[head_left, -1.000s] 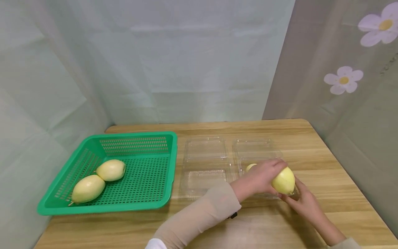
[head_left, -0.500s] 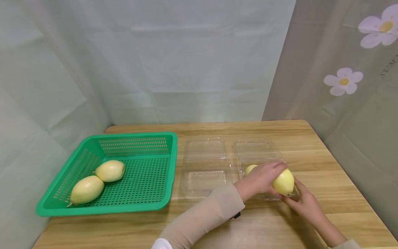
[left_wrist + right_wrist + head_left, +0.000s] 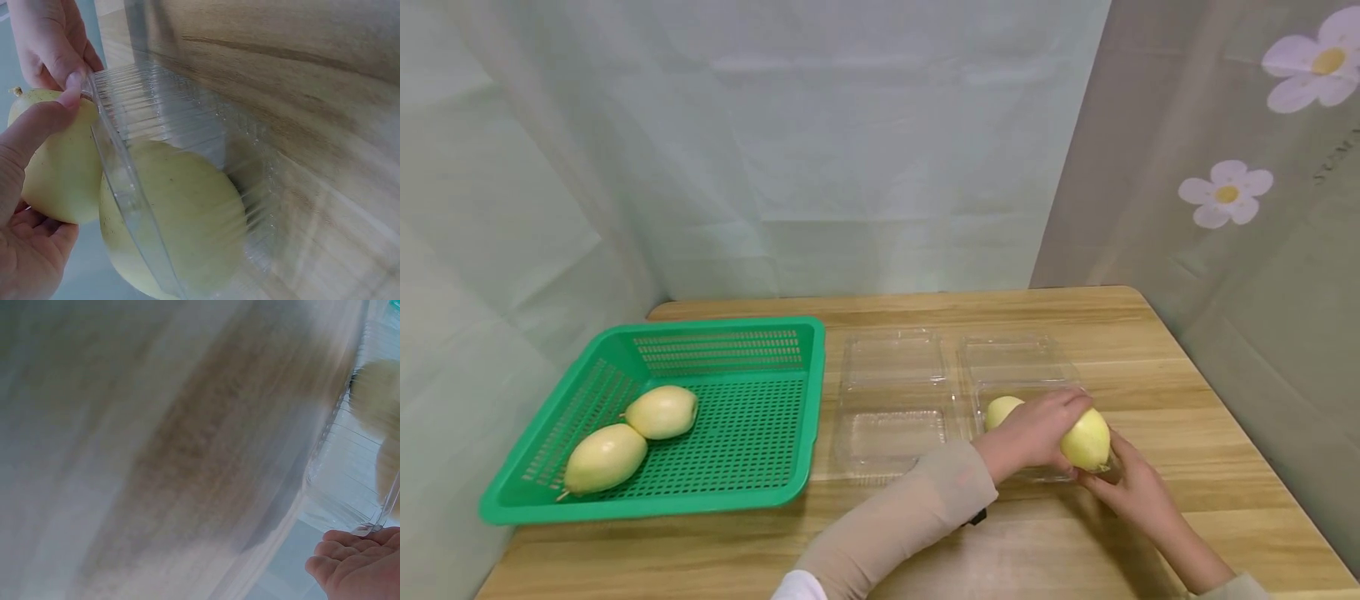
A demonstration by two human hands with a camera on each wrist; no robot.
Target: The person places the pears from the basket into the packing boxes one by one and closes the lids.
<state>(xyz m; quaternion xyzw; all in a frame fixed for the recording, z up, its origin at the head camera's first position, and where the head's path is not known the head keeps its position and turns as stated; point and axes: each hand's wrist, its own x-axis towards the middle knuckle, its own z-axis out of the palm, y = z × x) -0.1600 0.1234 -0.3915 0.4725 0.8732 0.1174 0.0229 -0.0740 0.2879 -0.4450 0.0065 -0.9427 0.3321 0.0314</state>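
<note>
The left hand (image 3: 1033,429) grips a pear (image 3: 1086,439) with its thumb on 1 side and its fingers curled round the other. This pear is at the right part of the right box (image 3: 1041,475), up at the rim; the left wrist view shows most of it outside the clear wall. Its stem end points away from the box in that view. The right hand (image 3: 1138,492) holds the box at its near right corner, thumb and fingers set about the rim, just beside the gripped pear. The right wrist view shows its fingertips bent at the box edge.

Another pear (image 3: 1000,410) sits inside the right box, toward its left side and partly hidden by the left hand. I cannot tell whether these 2 pears touch.

The left box (image 3: 895,437), also clear, lies open just beside the right box, its lid tipped back on the far side. Farther left is a green basket (image 3: 816,408) with 2 pears (image 3: 606,458) lying on their sides in its left part, touching each other. The boxes and basket rest on a wood-grain surface (image 3: 1135,375). A pale cloth (image 3: 880,167) hangs behind, with 2 printed flowers (image 3: 1227,194) at the right.
</note>
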